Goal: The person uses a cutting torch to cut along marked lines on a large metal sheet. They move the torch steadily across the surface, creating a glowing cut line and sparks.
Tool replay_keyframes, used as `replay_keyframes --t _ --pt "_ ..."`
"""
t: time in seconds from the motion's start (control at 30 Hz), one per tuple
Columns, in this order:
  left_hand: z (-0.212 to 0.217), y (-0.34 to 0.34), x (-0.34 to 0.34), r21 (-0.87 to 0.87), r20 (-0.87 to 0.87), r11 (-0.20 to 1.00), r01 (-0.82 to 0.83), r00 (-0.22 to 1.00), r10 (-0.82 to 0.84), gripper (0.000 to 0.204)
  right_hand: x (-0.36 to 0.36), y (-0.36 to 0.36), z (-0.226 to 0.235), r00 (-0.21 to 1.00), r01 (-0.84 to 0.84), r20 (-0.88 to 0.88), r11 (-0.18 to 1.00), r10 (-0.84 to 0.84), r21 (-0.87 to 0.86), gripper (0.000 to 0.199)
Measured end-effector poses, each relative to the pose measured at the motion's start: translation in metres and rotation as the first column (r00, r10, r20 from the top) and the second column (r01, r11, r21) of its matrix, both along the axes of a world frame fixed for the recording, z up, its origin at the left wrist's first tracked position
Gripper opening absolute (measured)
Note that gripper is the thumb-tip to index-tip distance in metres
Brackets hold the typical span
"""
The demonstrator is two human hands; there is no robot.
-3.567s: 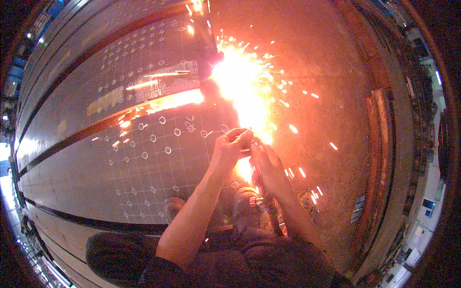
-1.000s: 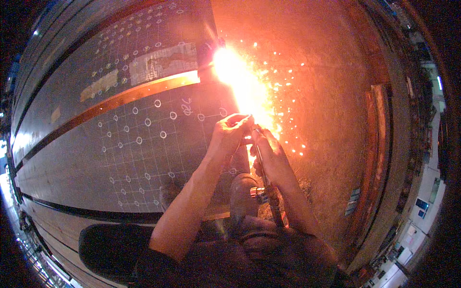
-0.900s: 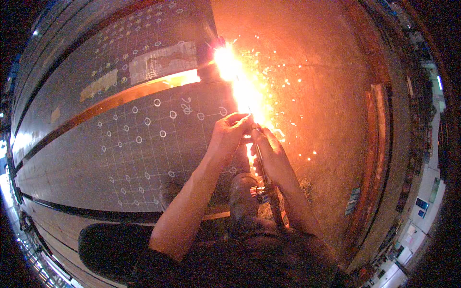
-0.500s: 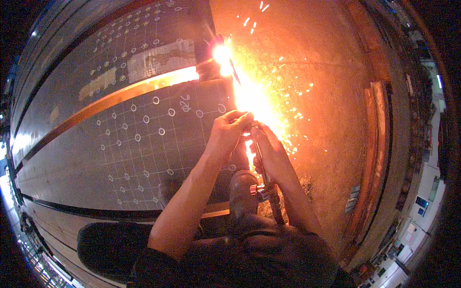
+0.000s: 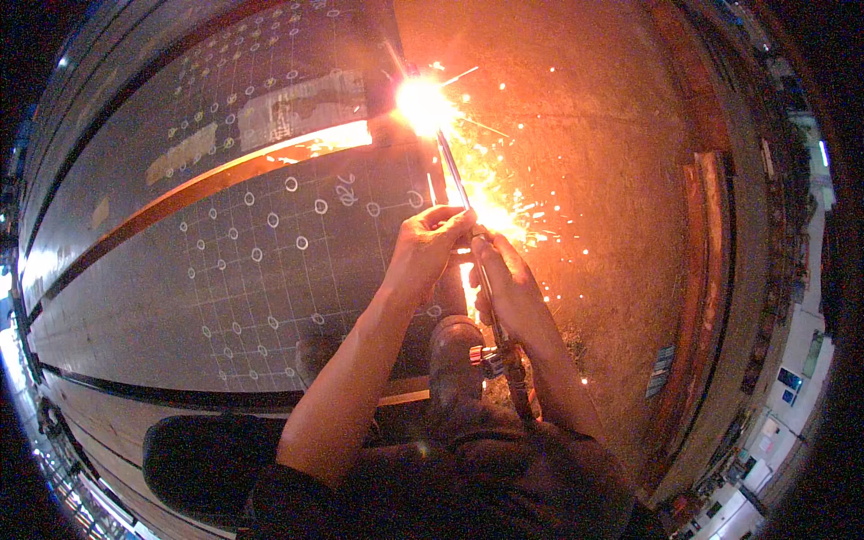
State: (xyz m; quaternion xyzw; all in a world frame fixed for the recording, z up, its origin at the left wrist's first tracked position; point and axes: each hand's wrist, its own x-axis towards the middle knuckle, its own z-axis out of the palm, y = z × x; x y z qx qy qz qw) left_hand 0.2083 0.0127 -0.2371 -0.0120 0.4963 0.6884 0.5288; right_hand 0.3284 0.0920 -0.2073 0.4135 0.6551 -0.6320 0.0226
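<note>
Flame point was carried further up the dark steel plate [image 5: 270,270] edge; sparks thinned.

Cutting torch [image 5: 463,202] was held long axis near-vertical, tip pointed away at the glare [image 5: 423,103]. Left hand [image 5: 427,247] was pinched on the tube, right hand [image 5: 504,288] wrapped around it lower. Tip and cut line were lost in glare.

Pale rectangular label [image 5: 301,108] on upper plate [image 5: 135,297].
</note>
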Motion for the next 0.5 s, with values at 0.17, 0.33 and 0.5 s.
replay_keyframes --t 0.17,0.33,0.5 --pt "0.0047 -0.0013 -0.0003 -0.021 0.003 1.0 0.007 1.0 -0.007 0.033 0.0004 -0.0017 0.0046 1.0 0.017 0.011 1.0 -0.017 -0.018 0.046" --pt "0.0001 -0.0013 -0.0003 0.005 -0.029 1.0 -0.007 1.0 0.008 0.034 0.0003 -0.0007 0.0031 0.999 0.024 0.033 0.998 -0.022 -0.057 0.046" --pt "0.0051 -0.0018 0.0009 -0.039 -0.025 0.999 0.019 0.999 -0.02 0.029 -0.0003 -0.0016 0.0073 0.999 0.03 0.03 0.999 -0.029 -0.039 0.046"
